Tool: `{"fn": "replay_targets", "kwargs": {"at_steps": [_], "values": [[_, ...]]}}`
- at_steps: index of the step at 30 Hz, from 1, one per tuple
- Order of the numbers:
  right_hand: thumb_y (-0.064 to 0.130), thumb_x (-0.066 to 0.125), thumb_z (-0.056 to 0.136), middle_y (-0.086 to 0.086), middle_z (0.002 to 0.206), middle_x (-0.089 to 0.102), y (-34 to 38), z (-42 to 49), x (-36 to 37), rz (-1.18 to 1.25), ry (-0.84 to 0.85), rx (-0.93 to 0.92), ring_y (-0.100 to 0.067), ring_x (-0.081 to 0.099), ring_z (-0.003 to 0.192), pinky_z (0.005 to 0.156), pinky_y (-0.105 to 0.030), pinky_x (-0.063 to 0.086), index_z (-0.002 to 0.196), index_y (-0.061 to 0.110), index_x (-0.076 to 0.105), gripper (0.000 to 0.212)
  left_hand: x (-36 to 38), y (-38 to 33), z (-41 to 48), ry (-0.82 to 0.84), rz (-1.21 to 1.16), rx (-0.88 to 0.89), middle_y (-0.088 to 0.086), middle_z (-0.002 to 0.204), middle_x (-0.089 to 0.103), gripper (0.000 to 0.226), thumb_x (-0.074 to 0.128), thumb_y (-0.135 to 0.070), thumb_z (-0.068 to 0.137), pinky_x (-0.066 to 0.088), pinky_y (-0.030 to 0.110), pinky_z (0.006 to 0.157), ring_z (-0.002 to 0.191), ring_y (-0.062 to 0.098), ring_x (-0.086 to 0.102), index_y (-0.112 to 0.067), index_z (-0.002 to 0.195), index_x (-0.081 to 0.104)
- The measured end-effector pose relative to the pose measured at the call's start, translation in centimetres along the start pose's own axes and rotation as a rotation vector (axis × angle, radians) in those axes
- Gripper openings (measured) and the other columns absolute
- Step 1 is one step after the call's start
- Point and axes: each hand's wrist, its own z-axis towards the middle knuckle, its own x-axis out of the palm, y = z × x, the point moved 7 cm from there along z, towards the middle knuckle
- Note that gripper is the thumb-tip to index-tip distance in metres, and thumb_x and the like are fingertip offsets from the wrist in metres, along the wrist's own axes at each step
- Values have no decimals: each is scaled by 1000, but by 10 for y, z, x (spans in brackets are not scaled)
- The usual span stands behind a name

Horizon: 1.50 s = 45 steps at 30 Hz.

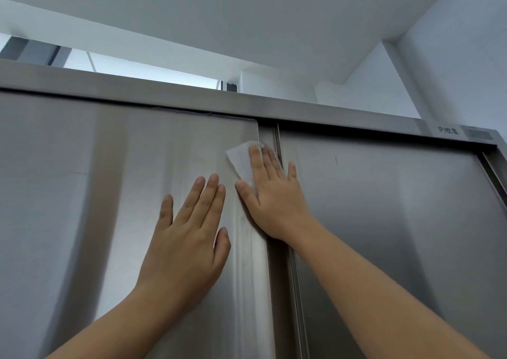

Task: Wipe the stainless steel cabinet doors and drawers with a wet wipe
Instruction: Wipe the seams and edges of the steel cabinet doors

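Observation:
Two stainless steel cabinet doors fill the view, the left door [96, 194] overlapping the right door [384, 207] at a vertical seam. My right hand [271, 194] presses a white wet wipe [241, 161] flat against the top right corner of the left door, fingers straight and reaching across the seam. My left hand [186, 238] lies flat on the left door just below and to the left, fingers spread and holding nothing.
A steel top rail [192, 95] runs above the doors, with a small label [447, 130] at its right end. White ceiling and a white wall corner [397, 65] rise above and to the right. A dark door track [493, 166] edges the far right.

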Motion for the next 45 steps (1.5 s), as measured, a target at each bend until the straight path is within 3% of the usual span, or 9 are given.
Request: {"fn": "replay_targets", "kwargs": {"at_steps": [8, 15, 19, 23, 27, 31, 35, 41, 45], "values": [[50, 21, 97, -9, 157, -2, -7, 40, -10, -47, 60, 16, -16, -6, 143, 111, -34, -12, 148, 17, -10, 68, -1, 0, 0, -9, 12, 7, 11, 145, 37, 58, 30, -30, 86, 24, 55, 100, 132, 29, 34, -2, 136, 43], [51, 19, 97, -7, 157, -5, 0, 2, -6, -103, -18, -91, -14, -9, 143, 100, -20, -31, 147, 13, -12, 70, -2, -1, 0, -17, 7, 13, 13, 143, 39, 59, 30, -29, 86, 23, 55, 99, 131, 29, 36, -1, 135, 43], [50, 23, 97, -12, 156, -4, 2, 6, -9, -111, 14, -132, -18, -8, 143, 101, -16, -28, 147, 8, -9, 73, 0, 0, -1, -7, 1, 6, 12, 145, 36, 59, 30, -29, 86, 25, 54, 101, 133, 28, 34, -1, 136, 43], [50, 24, 97, -9, 156, -9, 2, -2, -6, -55, 25, -133, -10, -16, 140, 100, -12, -28, 145, 9, -15, 74, 0, 0, -1, -13, -16, 3, 12, 145, 37, 59, 30, -29, 86, 27, 53, 101, 133, 27, 34, -1, 136, 43], [61, 10, 89, -4, 153, -16, 3, -17, 1, -46, 31, -145, -6, -24, 134, 102, -14, -27, 140, 13, -22, 77, -1, -1, -1, -18, -7, 7, 13, 144, 38, 59, 30, -29, 85, 26, 54, 100, 132, 29, 35, 0, 135, 44], [56, 22, 95, -7, 156, -10, -2, 2, -6, -55, 42, -144, -6, -18, 137, 103, -14, -25, 145, 10, -15, 78, -2, -1, 0, -14, 10, 11, 13, 143, 39, 59, 31, -29, 85, 25, 56, 99, 131, 30, 36, -1, 135, 45], [52, 21, 96, -9, 156, -10, -7, 24, -10, -72, 72, -98, -13, -11, 142, 107, -21, -17, 146, 10, -15, 74, -3, -2, 0, -19, 9, 7, 13, 143, 40, 59, 31, -29, 85, 26, 56, 99, 130, 31, 37, -1, 134, 46], [49, 23, 97, -8, 156, -12, 1, -13, -1, -22, 33, -152, -5, -20, 135, 101, -14, -27, 145, 11, -16, 73, -1, -2, -1, -8, 17, 16, 14, 144, 38, 59, 31, -29, 85, 23, 56, 99, 132, 31, 35, 0, 135, 44], [50, 23, 97, -9, 156, -11, -1, 3, -4, -31, 55, -116, -13, -15, 141, 105, -22, -22, 146, 11, -15, 73, -1, -2, -1, -7, 27, 20, 14, 144, 38, 59, 31, -30, 85, 25, 57, 99, 131, 31, 36, 0, 135, 44]]}}
